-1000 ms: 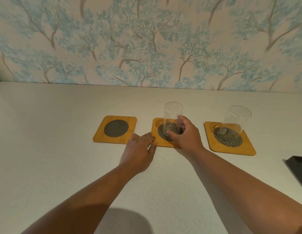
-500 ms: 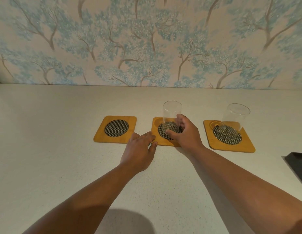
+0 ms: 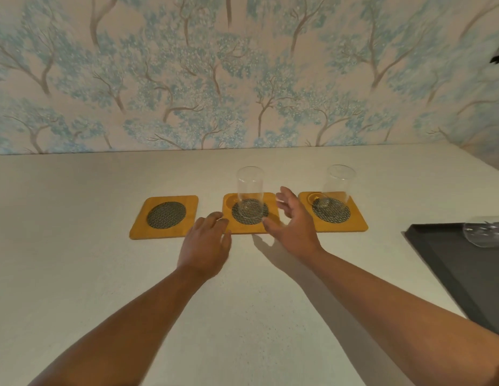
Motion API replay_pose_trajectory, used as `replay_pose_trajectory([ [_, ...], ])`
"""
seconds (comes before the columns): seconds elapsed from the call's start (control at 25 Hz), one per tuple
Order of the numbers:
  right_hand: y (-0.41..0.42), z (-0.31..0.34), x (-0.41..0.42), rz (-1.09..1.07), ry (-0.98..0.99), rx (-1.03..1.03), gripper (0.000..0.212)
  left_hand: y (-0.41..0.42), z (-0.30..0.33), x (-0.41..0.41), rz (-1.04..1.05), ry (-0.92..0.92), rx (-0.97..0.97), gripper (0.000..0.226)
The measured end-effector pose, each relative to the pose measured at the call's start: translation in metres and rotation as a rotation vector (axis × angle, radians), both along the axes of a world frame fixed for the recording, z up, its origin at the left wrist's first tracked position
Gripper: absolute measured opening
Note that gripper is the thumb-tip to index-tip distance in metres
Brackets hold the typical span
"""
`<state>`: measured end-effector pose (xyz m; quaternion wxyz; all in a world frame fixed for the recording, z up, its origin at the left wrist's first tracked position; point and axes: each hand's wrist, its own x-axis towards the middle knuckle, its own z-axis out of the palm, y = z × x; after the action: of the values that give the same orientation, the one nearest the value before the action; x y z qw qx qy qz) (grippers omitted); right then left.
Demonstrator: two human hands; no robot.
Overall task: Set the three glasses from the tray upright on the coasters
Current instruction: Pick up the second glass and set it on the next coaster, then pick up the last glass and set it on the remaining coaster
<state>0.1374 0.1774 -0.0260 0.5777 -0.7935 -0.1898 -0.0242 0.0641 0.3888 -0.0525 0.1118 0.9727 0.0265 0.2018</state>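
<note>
Three orange coasters with dark mesh rounds lie in a row. The left coaster (image 3: 164,216) is bare. A clear glass (image 3: 249,190) stands upright on the middle coaster (image 3: 272,227). A second clear glass (image 3: 337,188) stands upright on the right coaster (image 3: 357,222). A third glass (image 3: 486,231) lies on its side on the black tray (image 3: 449,263) at the right edge. My right hand (image 3: 293,221) hovers just right of the middle glass, fingers spread, holding nothing. My left hand (image 3: 206,243) rests flat on the counter, fingertips at the middle coaster's near left corner.
The pale counter (image 3: 75,246) runs back to a wall papered with blue trees. The tray reaches past the right edge of the view.
My right hand has let go of the middle glass and drawn back to the right, fingers spread. The view has swung right, bringing the tray and the lying glass into sight.
</note>
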Motion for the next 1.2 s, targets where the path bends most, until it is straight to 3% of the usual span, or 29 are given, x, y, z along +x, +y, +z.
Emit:
replay_pose_trajectory([
  [0.28, -0.135, 0.043, -0.04, -0.098, -0.07, -0.033, 0.035, -0.057, 0.01, -0.001, -0.261, -0.186, 0.178, 0.015],
  [0.44, -0.224, 0.051, -0.045, -0.222, -0.101, -0.08, 0.027, -0.166, 0.036, 0.018, -0.52, -0.183, 0.224, 0.021],
  [0.56, -0.291, 0.05, -0.042, -0.314, -0.107, -0.152, 0.025, -0.251, 0.051, 0.034, -0.632, -0.146, 0.13, 0.023],
  [0.8, -0.399, 0.047, -0.016, -0.415, -0.251, -0.685, 0.047, -0.359, 0.036, 0.059, -0.469, 0.211, -0.228, 0.061],
  [1.0, -0.444, 0.043, 0.017, -0.338, -0.297, -1.131, 0.074, -0.386, 0.016, 0.063, -0.391, 0.26, -0.169, 0.072],
  [1.2, -0.457, 0.039, 0.041, -0.276, -0.334, -1.286, 0.079, -0.387, 0.007, 0.059, -0.371, 0.258, -0.12, 0.081],
])
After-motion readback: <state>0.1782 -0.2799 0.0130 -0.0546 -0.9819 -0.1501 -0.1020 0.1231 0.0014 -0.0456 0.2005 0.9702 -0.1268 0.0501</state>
